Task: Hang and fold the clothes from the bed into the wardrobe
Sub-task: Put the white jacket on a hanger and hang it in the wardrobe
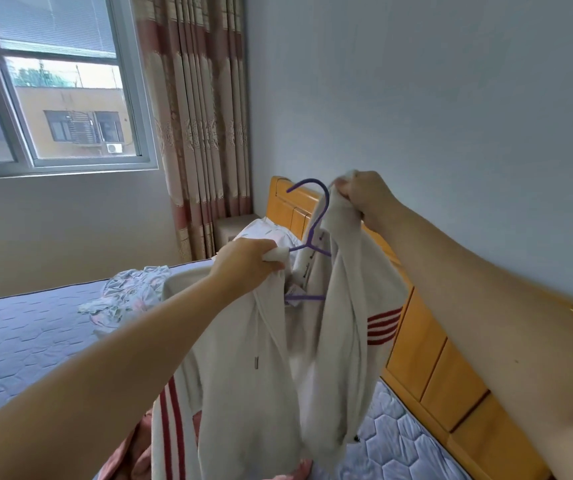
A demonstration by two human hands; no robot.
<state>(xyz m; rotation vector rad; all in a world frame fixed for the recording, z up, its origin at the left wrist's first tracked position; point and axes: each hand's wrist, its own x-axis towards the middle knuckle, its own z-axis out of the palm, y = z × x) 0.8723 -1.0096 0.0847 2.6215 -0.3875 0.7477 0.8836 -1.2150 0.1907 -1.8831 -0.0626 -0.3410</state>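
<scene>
1. White hooded sweatshirt with red sleeve stripes (250, 375): hanging in the air above the bed, stretched between both hands, with its front opening spread, probably so that the hanger can settle into the shoulders.
2. Purple plastic hanger (319, 221): sitting inside the neck opening, with its hook poking up between the hands and its lower bar showing within the fabric.
3. Left hand (243, 261): gripping a bunch of the collar edge with curled fingers, apparently steadying that side.
4. Right hand (364, 195): pinching the opposite edge and holding it higher, probably to draw that shoulder over the hanger arm.
5. Blue quilted bed mattress (18, 341): lying beneath and carrying a crumpled floral garment (129, 296), which is waiting well apart from the sweatshirt.
6. Pink cloth (122, 459): lying at the lower edge of the view, under the hem.
7. Yellow wooden headboard (427, 358): standing just beside the dangling right sleeve.
8. Wardrobe: not appearing in view.
</scene>
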